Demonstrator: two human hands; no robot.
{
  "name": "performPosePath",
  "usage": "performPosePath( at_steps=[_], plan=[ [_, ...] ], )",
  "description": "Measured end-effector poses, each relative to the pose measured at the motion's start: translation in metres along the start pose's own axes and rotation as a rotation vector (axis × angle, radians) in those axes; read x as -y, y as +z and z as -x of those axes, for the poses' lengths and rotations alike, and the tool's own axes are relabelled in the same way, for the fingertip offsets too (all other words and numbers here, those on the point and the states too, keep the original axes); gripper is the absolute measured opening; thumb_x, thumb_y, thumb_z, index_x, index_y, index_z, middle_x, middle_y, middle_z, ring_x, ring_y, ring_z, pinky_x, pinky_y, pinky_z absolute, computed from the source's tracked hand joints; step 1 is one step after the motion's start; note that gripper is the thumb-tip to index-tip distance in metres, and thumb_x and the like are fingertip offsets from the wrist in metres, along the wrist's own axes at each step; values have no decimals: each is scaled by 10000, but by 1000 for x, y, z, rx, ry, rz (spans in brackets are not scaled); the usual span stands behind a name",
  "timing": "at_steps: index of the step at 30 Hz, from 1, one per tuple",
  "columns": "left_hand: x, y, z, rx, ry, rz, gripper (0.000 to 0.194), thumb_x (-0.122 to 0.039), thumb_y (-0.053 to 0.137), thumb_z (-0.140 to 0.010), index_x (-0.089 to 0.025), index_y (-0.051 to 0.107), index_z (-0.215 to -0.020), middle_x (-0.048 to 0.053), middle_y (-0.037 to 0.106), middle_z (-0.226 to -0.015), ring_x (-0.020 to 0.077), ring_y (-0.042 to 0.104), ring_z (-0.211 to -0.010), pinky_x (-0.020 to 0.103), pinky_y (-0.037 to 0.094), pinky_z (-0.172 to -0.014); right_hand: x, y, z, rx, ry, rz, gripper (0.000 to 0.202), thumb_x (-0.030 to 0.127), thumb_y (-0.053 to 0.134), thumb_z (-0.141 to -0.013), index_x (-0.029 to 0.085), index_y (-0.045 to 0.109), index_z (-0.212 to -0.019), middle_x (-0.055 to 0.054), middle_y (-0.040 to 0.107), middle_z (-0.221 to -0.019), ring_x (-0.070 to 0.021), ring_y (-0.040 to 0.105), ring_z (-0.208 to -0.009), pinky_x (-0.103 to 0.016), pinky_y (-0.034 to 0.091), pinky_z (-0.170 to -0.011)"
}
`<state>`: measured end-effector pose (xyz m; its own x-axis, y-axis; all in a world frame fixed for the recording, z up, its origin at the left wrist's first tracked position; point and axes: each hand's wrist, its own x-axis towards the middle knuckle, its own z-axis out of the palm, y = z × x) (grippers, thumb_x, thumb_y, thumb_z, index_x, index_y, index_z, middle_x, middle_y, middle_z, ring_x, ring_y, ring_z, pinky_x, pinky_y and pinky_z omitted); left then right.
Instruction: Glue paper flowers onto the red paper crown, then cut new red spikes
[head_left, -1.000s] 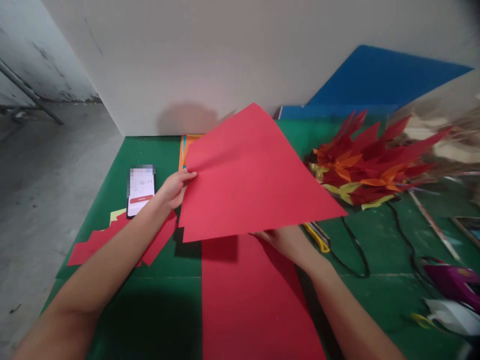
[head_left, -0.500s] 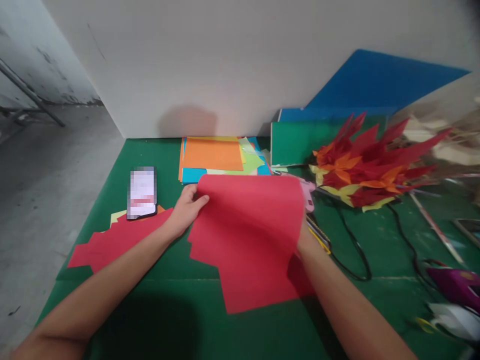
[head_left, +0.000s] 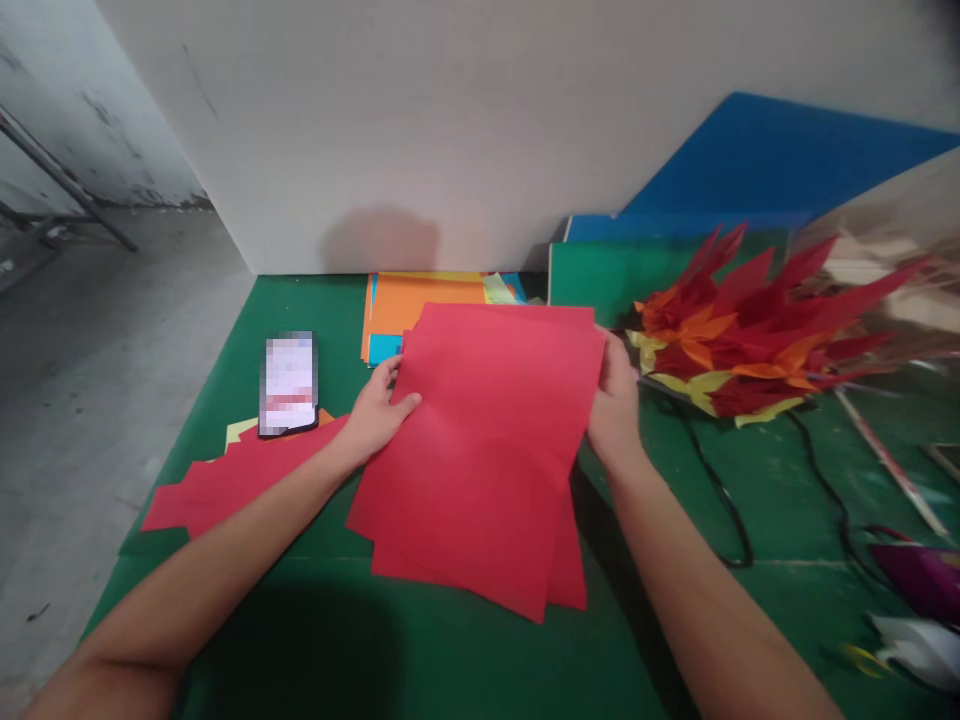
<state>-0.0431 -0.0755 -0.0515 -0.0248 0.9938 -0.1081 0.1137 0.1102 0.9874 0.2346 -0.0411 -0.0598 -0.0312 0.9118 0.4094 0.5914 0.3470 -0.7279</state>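
Note:
Several red paper sheets (head_left: 480, 440) lie unevenly over one another between my hands, above the green table (head_left: 300, 600). My left hand (head_left: 379, 410) grips their upper left edge, thumb on top and fingers beneath. At the upper right edge my right hand (head_left: 616, 405) holds the sheets too, its fingertips partly hidden behind the paper. Cut red paper pieces (head_left: 232, 480) rest beside my left forearm, with a phone (head_left: 289, 385) at their top edge. Behind the held sheets is a pile of orange, blue and yellow paper (head_left: 427, 300).
On the right stands a bunch of red, orange and yellow paper leaves (head_left: 750, 330), with a black cable (head_left: 720, 490) in front. A purple object (head_left: 919, 580) sits at the right edge. A green board (head_left: 592, 275) and a white wall panel (head_left: 450, 130) rise behind.
The curled top of the red paper has opened out and now lies flatter and higher up. My right hand has moved up to the upper right edge and shows more.

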Motion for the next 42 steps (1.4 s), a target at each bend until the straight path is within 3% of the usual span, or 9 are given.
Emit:
performPosePath(
  at_steps=[3, 7, 9, 13, 17, 22, 25, 32, 42],
  plan=[
    [9, -5, -3, -24, 32, -177, 707, -141, 586, -789, -212, 304, -1433, 145, 529, -1339, 261, 529, -1248, 480, 390, -1076, 9, -6, 11, -72, 95, -131, 470, 421, 414, -933, 309, 346, -1385, -105, 492, -1372, -238, 551, -1197, -473, 489, -973],
    [10, -11, -2, 33, 117, -392, 561, -133, 521, -813, -196, 423, -1362, 132, 460, -1409, 242, 413, -1359, 437, 292, -1155, 21, -19, 30, 87, 88, -21, 476, 452, 470, -914, 293, 437, -1361, -105, 529, -1359, -247, 553, -1205, -487, 455, -1010],
    [7, -13, 0, 71, 93, -488, 538, -155, 527, -817, -160, 441, -1348, 150, 447, -1415, 249, 410, -1362, 429, 291, -1159, 31, -24, 39, 300, 2, 125, 518, 482, 501, -898, 321, 433, -1386, -80, 496, -1421, -259, 431, -1339, -510, 349, -1101],
    [2, -14, 4, 87, 63, -607, 543, -176, 540, -814, -104, 446, -1344, 188, 389, -1451, 274, 373, -1384, 438, 284, -1165, 48, -25, 51, 833, -164, 286, 938, 667, 650, -706, 366, 237, -1493, -54, 218, -1589, -315, 152, -1463, -588, 159, -1155],
    [1, -14, 8, 21, 188, -629, 469, -191, 605, -769, -169, 553, -1235, 156, 340, -1484, 303, 347, -1386, 490, 289, -1149, 50, -19, 57, 1040, -138, 334, 1084, 723, 685, -608, 342, 210, -1505, -71, 128, -1602, -338, 61, -1469, -622, 77, -1146],
    [-7, -10, 13, -42, 283, -419, 111, -288, 680, -764, -196, 665, -822, 71, 653, -963, 197, 614, -917, 356, 516, -839, 45, -16, 56, 1037, -131, 308, 1027, 683, 709, -614, 350, 278, -1485, -80, 147, -1596, -353, 62, -1466, -644, 74, -1132],
    [-13, -7, 12, 7, 216, -325, 169, -325, 717, -745, -194, 645, -666, 22, 662, -705, 143, 590, -664, 291, 496, -669, 42, -15, 57, 998, -133, 279, 983, 654, 730, -610, 360, 337, -1461, -81, 208, -1584, -367, 105, -1461, -659, 104, -1122],
    [-27, -2, -3, 21, 157, -239, 166, -314, 771, -677, -196, 666, -627, 14, 706, -685, 142, 626, -648, 278, 509, -643, 38, -17, 57, 936, -114, 202, 906, 660, 716, -630, 351, 400, -1421, -88, 303, -1555, -345, 174, -1455, -624, 126, -1134],
    [-16, -5, -20, 63, 41, -51, 259, -407, 627, -781, -161, 705, -773, 10, 631, -561, 108, 569, -489, 222, 451, -458, 34, -17, 51, 766, -89, 35, 347, 516, 678, -773, 281, 666, -1028, -73, 574, -1356, -292, 406, -1352, -561, 257, -1113]
  ],
)
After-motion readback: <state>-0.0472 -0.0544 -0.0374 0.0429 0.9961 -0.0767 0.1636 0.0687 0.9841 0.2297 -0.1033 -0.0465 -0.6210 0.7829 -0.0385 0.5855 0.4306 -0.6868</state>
